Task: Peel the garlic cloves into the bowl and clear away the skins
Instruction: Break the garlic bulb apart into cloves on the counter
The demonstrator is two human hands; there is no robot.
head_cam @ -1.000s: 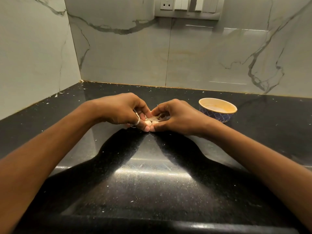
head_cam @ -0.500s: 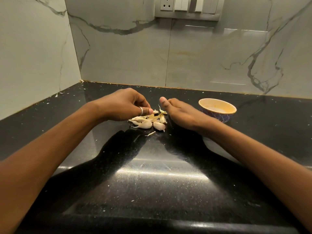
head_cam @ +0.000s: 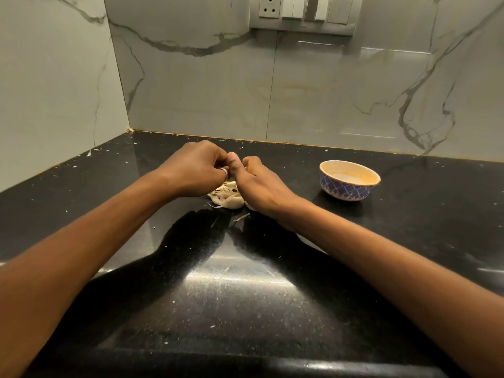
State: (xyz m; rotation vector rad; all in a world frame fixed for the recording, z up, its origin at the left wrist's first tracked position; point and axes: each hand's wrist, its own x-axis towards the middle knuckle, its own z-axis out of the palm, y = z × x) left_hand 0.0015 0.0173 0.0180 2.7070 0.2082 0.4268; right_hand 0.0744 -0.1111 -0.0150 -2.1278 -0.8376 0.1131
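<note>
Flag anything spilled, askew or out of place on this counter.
Pale flecks lie scattered across the black countertop, many toward the back-left corner, and one sliver lies loose just on the near side of the garlic pile. The bowl stands upright, nothing spilled.

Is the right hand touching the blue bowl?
Apart. The head view shows a strip of bare black countertop between the right hand and the blue bowl.

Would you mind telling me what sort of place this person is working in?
Most likely a home kitchen: a polished black stone counter meets marble-look wall tiles, a socket and switch panel sits on the wall, and garlic cloves lie near a small bowl.
</note>
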